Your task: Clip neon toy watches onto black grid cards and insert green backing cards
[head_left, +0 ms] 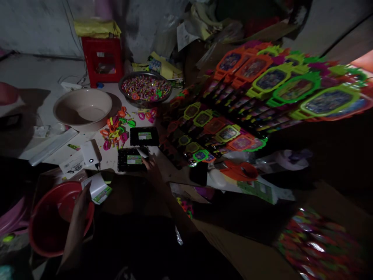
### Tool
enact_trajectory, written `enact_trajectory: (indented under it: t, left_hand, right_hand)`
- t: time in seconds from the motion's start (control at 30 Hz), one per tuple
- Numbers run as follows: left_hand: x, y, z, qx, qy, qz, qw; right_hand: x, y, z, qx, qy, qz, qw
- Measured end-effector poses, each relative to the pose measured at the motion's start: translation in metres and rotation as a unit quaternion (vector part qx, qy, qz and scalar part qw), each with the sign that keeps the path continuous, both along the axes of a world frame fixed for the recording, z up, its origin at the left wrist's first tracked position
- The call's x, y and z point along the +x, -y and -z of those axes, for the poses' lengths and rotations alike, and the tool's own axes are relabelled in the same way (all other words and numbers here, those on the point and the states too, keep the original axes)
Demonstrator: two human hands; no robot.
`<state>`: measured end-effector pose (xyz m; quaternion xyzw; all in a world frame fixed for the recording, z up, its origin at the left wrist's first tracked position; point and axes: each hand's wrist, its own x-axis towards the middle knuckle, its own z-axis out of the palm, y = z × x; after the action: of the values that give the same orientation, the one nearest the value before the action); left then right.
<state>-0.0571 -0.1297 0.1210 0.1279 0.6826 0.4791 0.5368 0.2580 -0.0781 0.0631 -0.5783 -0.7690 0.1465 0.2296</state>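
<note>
Holding label sheet (97, 189) pinched in left hand (80, 204), right hand (151, 165) fingertips on near tray (131, 159), grasp unclear; far tray (144, 136) labelled; stacked cards (227, 116) beside.

dim room, grey wall (37, 27), pale floor (35, 70), red stool (101, 62)
</note>
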Motion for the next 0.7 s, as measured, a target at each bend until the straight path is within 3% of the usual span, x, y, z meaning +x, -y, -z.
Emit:
enact_trajectory:
  t: [0.23, 0.47, 0.7]
  left_hand:
    - [0.001, 0.002, 0.012, -0.014, 0.018, 0.002, 1.000]
    - [-0.003, 0.005, 0.025, -0.016, -0.009, 0.005, 1.000]
    - [-0.005, 0.008, 0.021, -0.009, -0.008, 0.024, 1.000]
  right_hand:
    - [0.002, 0.005, -0.001, -0.011, 0.038, -0.017, 0.999]
    - [0.010, 0.006, -0.007, -0.005, 0.013, -0.021, 1.000]
    - [0.017, -0.003, -0.020, 0.003, -0.018, -0.031, 0.999]
